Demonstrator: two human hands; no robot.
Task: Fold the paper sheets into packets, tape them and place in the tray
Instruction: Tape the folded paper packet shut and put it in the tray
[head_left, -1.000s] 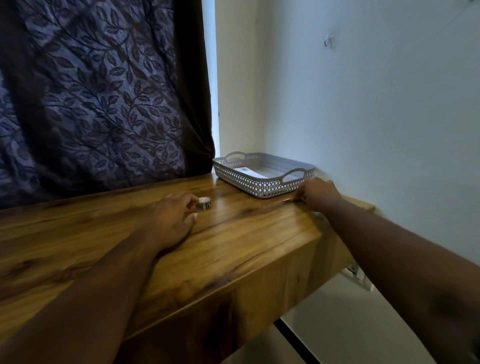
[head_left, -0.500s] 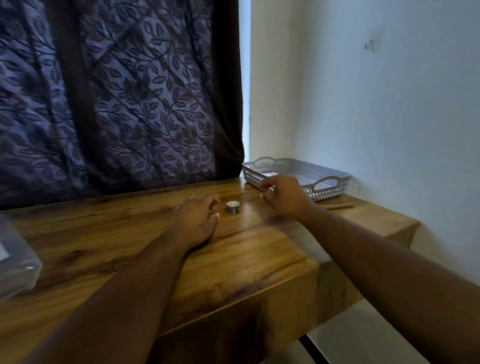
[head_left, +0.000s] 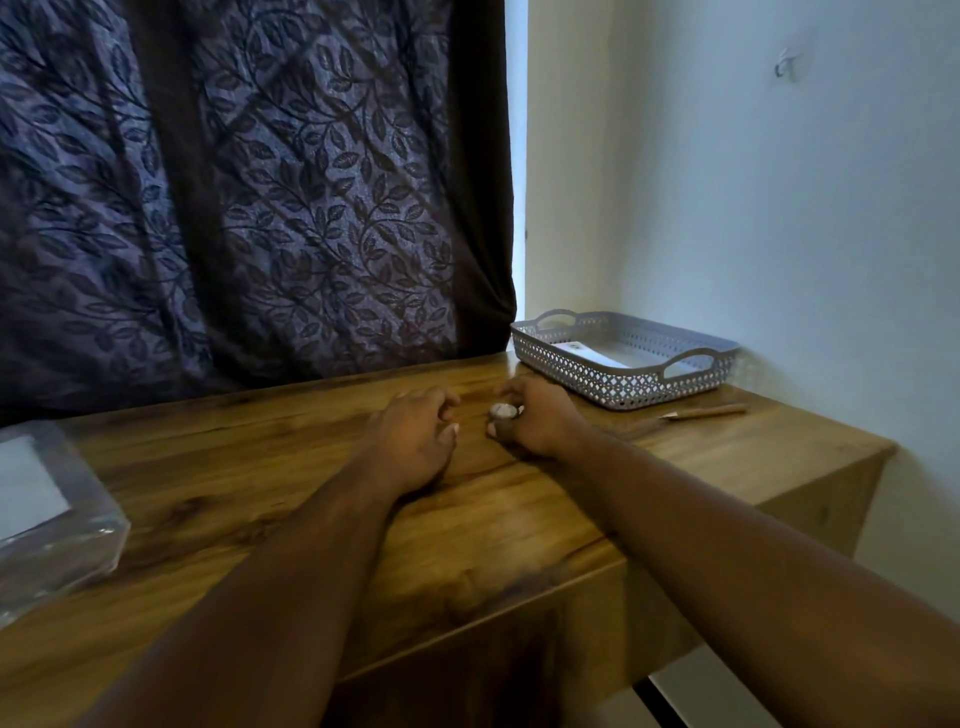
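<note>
Head | wooden table (head_left: 519, 519), leaf curtain (head_left: 260, 208), white wall (head_left: 779, 208) | right hand (head_left: 540, 415) grip holds tape roll (head_left: 503, 411) | left hand (head_left: 415, 436) grip slack, empty

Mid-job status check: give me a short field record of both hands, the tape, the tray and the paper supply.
left hand: rests on table, fingers loosely curled, holds nothing
right hand: grips tape roll
tape roll: between the hands, in right-hand fingers
tray: far right corner, one white packet inside
paper supply: clear plastic pack at left edge
other: brown stick-like tool in front of tray
</note>
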